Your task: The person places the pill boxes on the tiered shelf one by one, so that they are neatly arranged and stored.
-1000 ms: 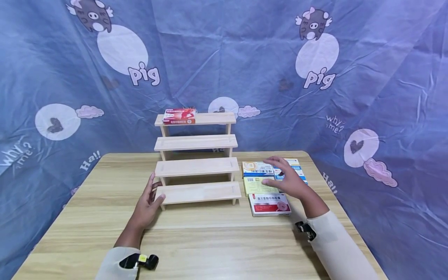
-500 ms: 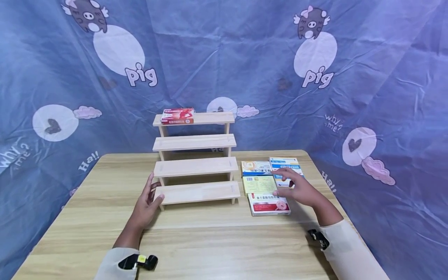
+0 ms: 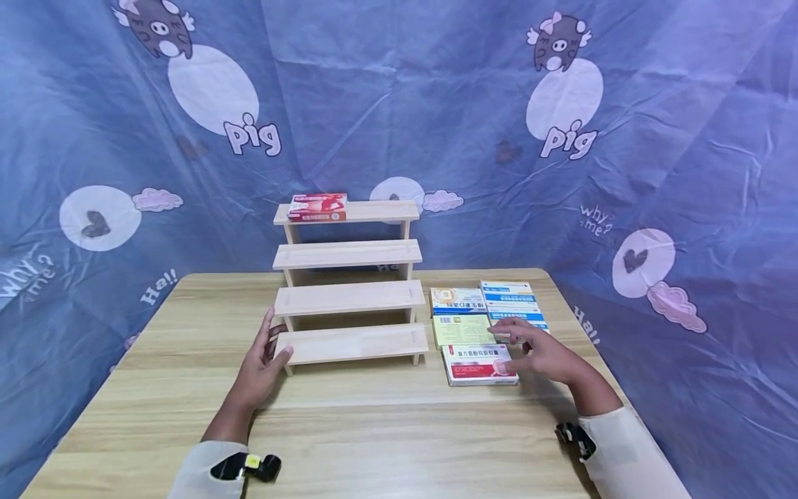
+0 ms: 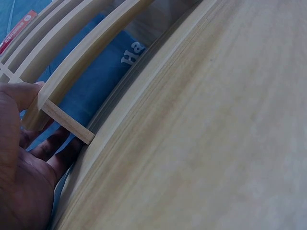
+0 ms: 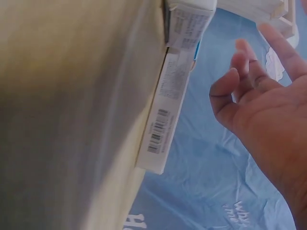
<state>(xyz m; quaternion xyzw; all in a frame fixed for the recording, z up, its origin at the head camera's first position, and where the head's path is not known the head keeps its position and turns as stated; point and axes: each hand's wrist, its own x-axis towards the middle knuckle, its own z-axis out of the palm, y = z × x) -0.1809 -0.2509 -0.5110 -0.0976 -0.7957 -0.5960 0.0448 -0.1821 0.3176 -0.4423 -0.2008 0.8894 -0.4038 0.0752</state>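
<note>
My left hand (image 3: 260, 371) holds the left end of a four-step wooden display stand (image 3: 352, 298). In the left wrist view its thumb lies at the lowest step and the fingers reach behind the end. My right hand (image 3: 545, 355) hovers over the right edge of a white and red medicine box (image 3: 474, 371), fingers loosely bent, nothing held. Just behind that lies a yellow medicine box (image 3: 461, 330), partly under the fingertips in the head view. The right wrist view shows the hand (image 5: 264, 115) apart from a white box side with a barcode (image 5: 158, 129).
A red medicine box (image 3: 318, 206) lies on the top step at its left. Blue and white medicine boxes (image 3: 511, 305) lie at the table's back right, beside a vitamin D box (image 3: 458, 300). A blue patterned cloth (image 3: 399, 104) hangs behind the wooden table (image 3: 374, 443).
My right hand has moved from over the back boxes toward me and slightly right, down to the white and red box. The left hand stays on the stand; the boxes lie where they were.
</note>
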